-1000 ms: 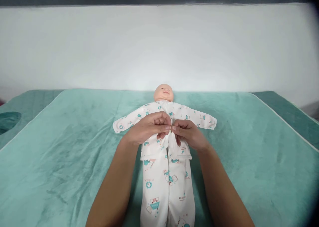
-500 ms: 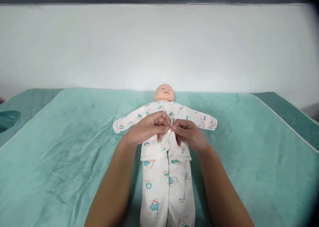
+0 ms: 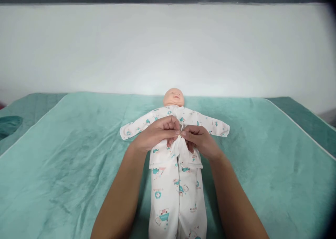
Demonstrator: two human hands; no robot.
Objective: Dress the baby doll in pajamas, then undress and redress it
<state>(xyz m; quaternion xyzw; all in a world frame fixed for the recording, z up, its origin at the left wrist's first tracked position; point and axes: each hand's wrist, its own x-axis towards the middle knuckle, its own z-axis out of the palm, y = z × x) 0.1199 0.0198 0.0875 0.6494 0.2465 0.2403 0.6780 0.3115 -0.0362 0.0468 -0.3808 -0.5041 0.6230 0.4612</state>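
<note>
A baby doll (image 3: 173, 97) lies face up, its head away from me and its arms spread. It wears a white printed jacket (image 3: 143, 124) and matching printed trousers (image 3: 168, 204). Over the doll's belly, my left hand (image 3: 163, 131) pinches one front edge of the jacket between thumb and fingers. My right hand (image 3: 198, 139) pinches the other front edge right beside it, the fingertips nearly touching. Below the fingers the jacket's front hangs in a fold that shows its plain white side. Whatever fastener lies between the fingertips is too small and covered to make out.
A green plush blanket (image 3: 78, 162) with a pale edge spreads under the doll, slightly wrinkled at left. Darker green padding (image 3: 296, 116) shows beyond its sides. A white wall (image 3: 168, 46) rises behind, and a dark green fabric item (image 3: 9, 125) lies at far left.
Both hands stay pinched on the jacket at the same place, with small finger shifts drawing the edges closer together. The whole view has moved very slightly.
</note>
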